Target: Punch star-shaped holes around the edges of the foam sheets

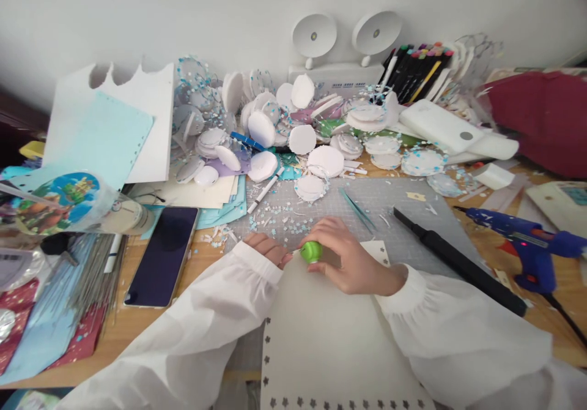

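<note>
A small green craft punch (311, 251) is in my right hand (342, 257), thumb below it and fingers curled over its top. It sits at the upper left edge of a white sheet of paper (325, 336) that has flower-shaped holes along its left and bottom edges. My left hand (269, 249) is closed at that same edge, its fingertips right beside the punch; the thumb is mostly hidden. Small white and blue paper flowers (287, 217) lie scattered just beyond my hands on the grey cutting mat (389, 202).
Tweezers (358, 209), a black pen-like tool (449, 254) and a blue glue gun (532, 238) lie to the right. A phone (162, 257), bundled wires (92, 275) and a lidded cup (68, 202) are on the left. Many white foam discs (325, 161) are piled along the wall.
</note>
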`<control>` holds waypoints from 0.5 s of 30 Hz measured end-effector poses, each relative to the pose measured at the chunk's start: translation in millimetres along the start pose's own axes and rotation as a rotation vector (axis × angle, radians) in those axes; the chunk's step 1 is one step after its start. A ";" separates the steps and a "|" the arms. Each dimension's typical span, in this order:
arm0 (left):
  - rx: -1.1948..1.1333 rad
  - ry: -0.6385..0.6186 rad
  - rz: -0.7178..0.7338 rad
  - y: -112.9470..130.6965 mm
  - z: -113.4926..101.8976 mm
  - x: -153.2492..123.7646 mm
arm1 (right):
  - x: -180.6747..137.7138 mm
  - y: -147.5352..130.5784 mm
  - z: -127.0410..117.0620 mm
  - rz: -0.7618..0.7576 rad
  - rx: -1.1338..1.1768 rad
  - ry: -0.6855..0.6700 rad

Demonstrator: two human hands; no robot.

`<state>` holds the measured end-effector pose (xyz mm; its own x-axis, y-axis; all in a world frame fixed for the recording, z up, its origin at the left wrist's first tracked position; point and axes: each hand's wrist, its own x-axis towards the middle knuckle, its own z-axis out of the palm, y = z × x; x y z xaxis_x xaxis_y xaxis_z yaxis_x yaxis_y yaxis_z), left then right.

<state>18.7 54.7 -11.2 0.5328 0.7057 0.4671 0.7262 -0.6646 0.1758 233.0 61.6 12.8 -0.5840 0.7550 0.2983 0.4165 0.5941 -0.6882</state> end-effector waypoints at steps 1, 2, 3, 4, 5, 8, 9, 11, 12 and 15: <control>0.004 0.010 -0.007 0.7 -1.5 0.4 | 0.1 -0.1 0.6 -0.003 -0.009 0.007; 0.010 0.020 -0.015 1.5 -3.6 1.0 | 0.2 -0.2 1.1 -0.007 -0.017 0.013; 0.015 0.033 -0.023 2.4 -6.4 1.7 | 0.4 -0.4 1.4 -0.010 -0.024 0.016; 0.018 0.050 -0.028 3.5 -9.9 2.6 | 0.7 -0.5 1.7 -0.011 -0.029 0.017; 0.024 0.070 -0.033 4.6 -13.8 3.9 | 0.9 -0.7 1.8 -0.013 -0.032 0.017; 0.022 0.183 -0.058 8.4 -24.3 9.8 | 1.1 -1.3 2.0 -0.027 -0.040 0.022; 0.012 0.211 -0.069 9.8 -26.0 12.5 | 0.8 -1.5 2.1 -0.036 -0.042 0.024; 0.007 0.199 -0.094 12.3 -25.0 17.9 | -0.2 -1.9 2.2 -0.054 -0.047 0.026; 0.024 0.142 -0.099 13.4 -22.4 20.3 | -0.8 -2.2 2.3 -0.063 -0.052 0.027; 0.133 -0.098 -0.060 16.0 -10.8 25.1 | -2.3 -2.5 2.9 -0.087 -0.096 0.033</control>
<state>39.0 59.1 12.7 0.5223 0.7678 0.3710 0.8054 -0.5871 0.0814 231.3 57.5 11.9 -0.5985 0.7069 0.3770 0.4305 0.6807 -0.5928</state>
